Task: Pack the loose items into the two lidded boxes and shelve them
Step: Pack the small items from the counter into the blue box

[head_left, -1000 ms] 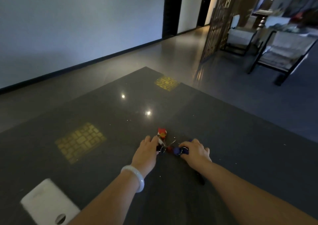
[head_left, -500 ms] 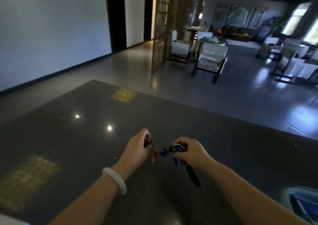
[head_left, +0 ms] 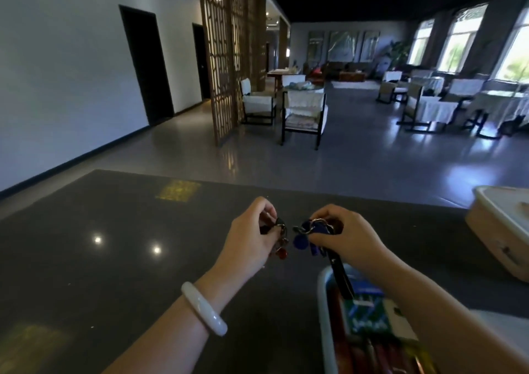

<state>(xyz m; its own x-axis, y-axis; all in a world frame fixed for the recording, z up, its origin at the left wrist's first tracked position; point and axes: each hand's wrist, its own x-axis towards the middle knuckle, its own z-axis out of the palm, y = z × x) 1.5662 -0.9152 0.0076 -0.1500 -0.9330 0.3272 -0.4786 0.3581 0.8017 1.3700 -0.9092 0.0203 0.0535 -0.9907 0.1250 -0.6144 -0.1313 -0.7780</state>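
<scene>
My left hand (head_left: 252, 237) is shut on a small bunch of keys with a red charm (head_left: 281, 252), held above the dark table (head_left: 114, 273). My right hand (head_left: 347, 237) grips a second key bunch with blue tags (head_left: 307, 235); its black strap (head_left: 340, 273) hangs down over an open white box (head_left: 325, 310) at the lower right. That box holds a green and blue packet (head_left: 366, 313) and some reddish items. A second, cream box (head_left: 498, 230) stands at the right edge of the table; a white lid covers it.
Beyond the table's far edge lies a glossy grey floor. White-cushioned chairs (head_left: 303, 110) and a wooden lattice screen (head_left: 226, 59) stand further back. A white bangle (head_left: 203, 308) circles my left wrist.
Both hands have lifted the two key bunches off the table and carried them to the right. My view has swung up and right, bringing both boxes into sight.
</scene>
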